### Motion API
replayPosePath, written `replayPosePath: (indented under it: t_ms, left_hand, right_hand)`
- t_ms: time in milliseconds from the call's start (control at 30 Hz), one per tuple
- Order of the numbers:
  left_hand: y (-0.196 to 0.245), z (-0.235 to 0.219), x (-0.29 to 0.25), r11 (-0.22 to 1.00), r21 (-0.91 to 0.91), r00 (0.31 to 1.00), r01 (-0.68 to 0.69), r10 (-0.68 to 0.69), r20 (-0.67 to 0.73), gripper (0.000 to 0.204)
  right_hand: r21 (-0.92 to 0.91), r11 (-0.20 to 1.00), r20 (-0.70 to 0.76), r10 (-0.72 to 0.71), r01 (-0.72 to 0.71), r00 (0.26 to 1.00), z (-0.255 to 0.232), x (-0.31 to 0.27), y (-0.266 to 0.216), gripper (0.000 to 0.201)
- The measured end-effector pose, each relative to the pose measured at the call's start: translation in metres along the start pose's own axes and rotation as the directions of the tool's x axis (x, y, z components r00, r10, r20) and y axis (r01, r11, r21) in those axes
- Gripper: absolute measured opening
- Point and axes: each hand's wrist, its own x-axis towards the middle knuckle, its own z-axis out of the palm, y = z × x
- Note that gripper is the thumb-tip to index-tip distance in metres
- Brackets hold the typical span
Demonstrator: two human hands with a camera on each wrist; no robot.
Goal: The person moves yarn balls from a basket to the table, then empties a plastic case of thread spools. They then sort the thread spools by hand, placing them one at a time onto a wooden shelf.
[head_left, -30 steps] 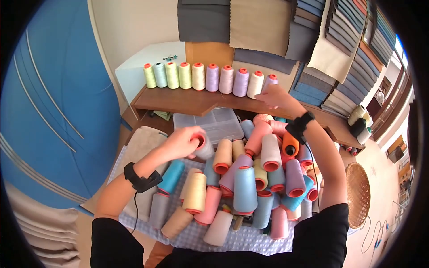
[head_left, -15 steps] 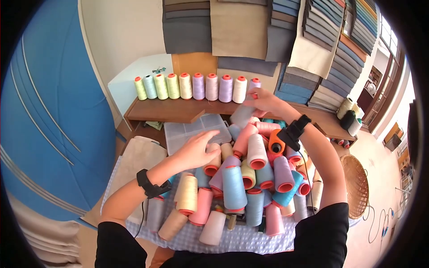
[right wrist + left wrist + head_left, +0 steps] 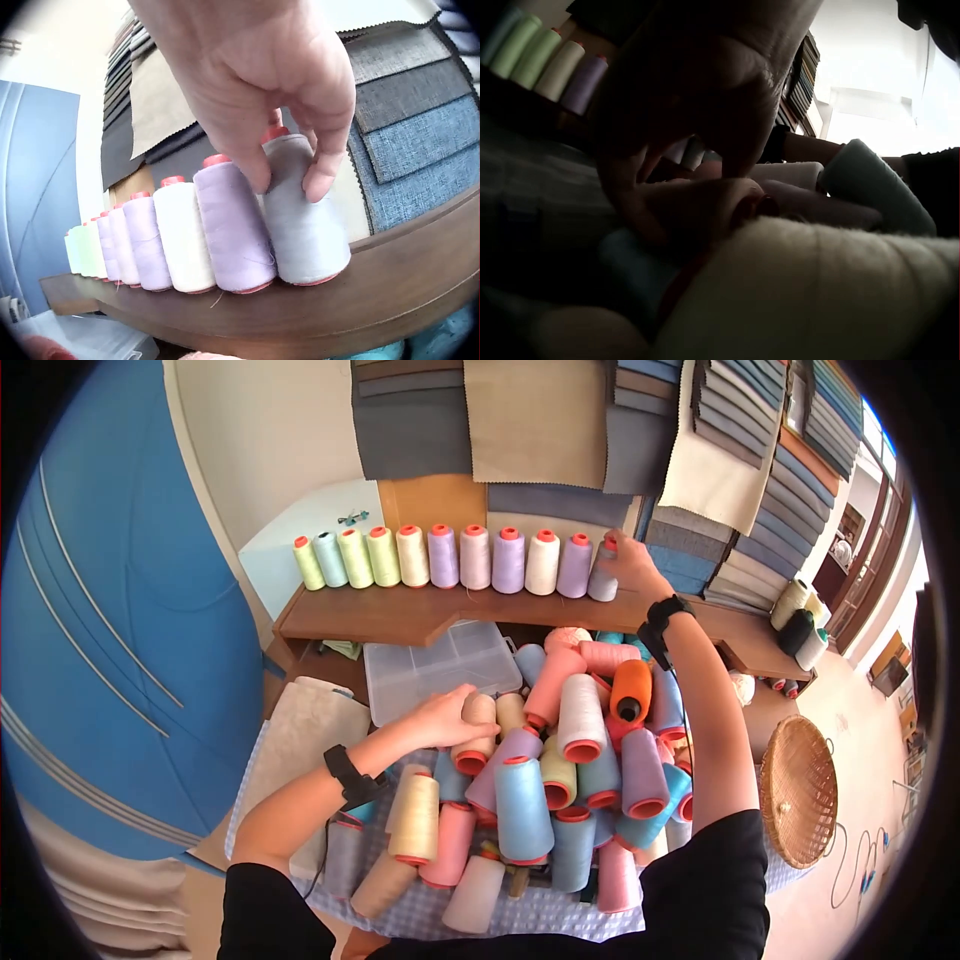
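Note:
My right hand (image 3: 634, 566) holds a grey thread cone (image 3: 309, 225) by its upper part, thumb and fingers on either side of the red tip. The cone stands upright on the brown wooden shelf (image 3: 390, 277), at the right end of a row and close beside a purple cone (image 3: 234, 229). In the pile on the table, my left hand (image 3: 440, 720) grips a beige thread cone (image 3: 480, 722) from above, its red base facing me. The left wrist view is dark, but shows the fingers (image 3: 641, 202) around that cone.
Several upright cones in green, cream and purple line the shelf. A heap of cones, including a blue one (image 3: 524, 810), covers the checked cloth (image 3: 400, 910). A clear plastic box (image 3: 400, 670) lies behind the left hand. A wicker basket (image 3: 800, 790) stands at the right.
The grey cone passed from my left hand to my right and now stands at the row's right end. My left hand let it go and took hold of the beige cone.

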Motion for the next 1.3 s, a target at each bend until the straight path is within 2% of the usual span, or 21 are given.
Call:
replayPosePath:
  t_ms: [100, 167, 200, 267, 300, 333, 367, 400, 500, 567, 633, 667, 733, 800, 867, 933, 967, 1033, 1100, 1167, 1300]
  left_hand:
    - [0.001, 0.000, 0.002, 0.996, -0.067, 0.997, 0.058, -0.055, 0.049, 0.088]
    - [-0.004, 0.006, 0.005, 0.996, -0.079, 0.998, 0.051, -0.048, 0.033, 0.089]
    - [-0.009, 0.010, 0.007, 0.998, -0.061, 0.999, 0.022, -0.024, -0.024, 0.089]
    - [-0.017, 0.015, 0.009, 0.999, -0.041, 0.997, -0.004, 0.001, -0.076, 0.089]
    - [-0.022, 0.014, 0.011, 0.971, -0.230, 0.997, 0.059, -0.069, -0.036, 0.088]
    - [-0.018, 0.009, 0.009, 0.904, -0.408, 0.992, 0.124, -0.129, 0.017, 0.088]
    - [-0.015, 0.003, 0.006, 0.905, -0.408, 0.992, 0.124, -0.127, 0.020, 0.088]
    - [-0.011, -0.004, 0.003, 0.865, -0.487, 0.992, 0.119, -0.128, 0.014, 0.086]
    - [0.014, -0.022, -0.004, 0.690, -0.723, 0.997, -0.040, -0.026, -0.079, 0.076]
    - [0.031, -0.028, 0.000, 0.754, -0.607, 0.955, -0.251, 0.092, -0.281, 0.076]
    - [0.055, -0.031, 0.004, 0.759, -0.550, 0.920, -0.350, 0.166, -0.356, 0.081]
    - [0.064, -0.031, 0.004, 0.756, -0.484, 0.874, -0.440, 0.239, -0.422, 0.087]
    - [0.077, -0.026, 0.004, 0.733, -0.521, 0.880, -0.437, 0.231, -0.414, 0.087]
    - [0.083, -0.026, -0.001, 0.757, -0.557, 0.927, -0.342, 0.174, -0.332, 0.086]
    - [0.073, -0.016, 0.006, 0.807, -0.522, 0.957, -0.275, 0.177, -0.230, 0.073]
    - [0.060, -0.007, 0.013, 0.879, -0.414, 0.972, -0.236, 0.213, -0.101, 0.066]
    - [0.061, -0.004, 0.009, 0.914, -0.341, 0.976, -0.217, 0.215, -0.044, 0.062]
    - [0.054, 0.009, 0.011, 0.920, -0.244, 0.951, -0.306, 0.310, -0.025, 0.054]
    - [0.052, 0.015, 0.005, 0.862, -0.348, 0.914, -0.369, 0.404, 0.031, 0.053]
    - [0.067, 0.004, -0.016, 0.917, -0.187, 0.929, -0.351, 0.367, 0.054, 0.054]
    - [0.072, -0.007, -0.047, 0.957, -0.202, 0.977, -0.207, 0.212, 0.003, 0.056]
  right_hand:
    - [0.042, 0.999, 0.012, 0.017, -0.018, 1.000, 0.002, -0.004, 0.005, 0.055]
    - [0.262, 0.954, 0.085, 0.127, -0.145, 0.988, -0.004, -0.013, 0.001, 0.052]
    - [0.262, 0.954, 0.088, 0.128, -0.147, 0.988, -0.008, -0.015, -0.002, 0.052]
    - [0.086, 0.930, -0.031, 0.361, -0.358, 0.932, -0.023, -0.024, -0.024, 0.051]
    - [0.085, 0.929, -0.029, 0.363, -0.359, 0.931, -0.026, -0.025, -0.024, 0.051]
    - [-0.029, 0.973, -0.034, 0.226, -0.227, 0.974, -0.032, -0.026, -0.030, 0.052]
    - [-0.143, 0.986, -0.022, 0.086, -0.089, 0.996, -0.039, -0.029, -0.034, 0.054]
    - [-0.060, 0.996, 0.115, 0.067, -0.060, 0.991, -0.043, -0.033, -0.039, 0.053]
    - [0.176, 0.974, 0.486, 0.041, -0.144, 0.873, -0.058, -0.063, -0.102, 0.062]
    - [0.344, 0.910, 0.631, -0.041, -0.232, 0.775, -0.069, -0.096, -0.145, 0.081]
    - [0.493, 0.842, 0.663, -0.200, -0.219, 0.722, -0.078, -0.117, -0.172, 0.090]
    - [0.560, 0.811, 0.603, -0.258, -0.170, 0.755, -0.066, -0.115, -0.166, 0.080]
    - [0.621, 0.775, 0.535, -0.311, -0.116, 0.786, -0.059, -0.109, -0.158, 0.070]
    - [0.497, 0.851, 0.536, -0.149, -0.168, 0.831, -0.073, -0.103, -0.142, 0.066]
    - [0.253, 0.968, 0.283, -0.069, -0.005, 0.957, -0.066, -0.084, -0.098, 0.076]
    - [-0.001, 0.995, 0.163, 0.098, -0.099, 0.982, -0.078, -0.078, -0.070, 0.070]
    - [-0.002, 0.995, 0.159, 0.097, -0.098, 0.983, -0.081, -0.076, -0.058, 0.070]
    - [0.101, 0.908, 0.190, 0.384, -0.407, 0.903, -0.083, -0.068, -0.036, 0.065]
    - [0.122, 0.903, 0.148, 0.394, -0.412, 0.907, -0.068, -0.058, -0.008, 0.065]
    - [0.148, 0.896, 0.116, 0.405, -0.419, 0.907, -0.044, -0.042, 0.027, 0.066]
    - [0.059, 0.970, -0.089, 0.239, -0.234, 0.967, -0.009, -0.024, 0.057, 0.066]
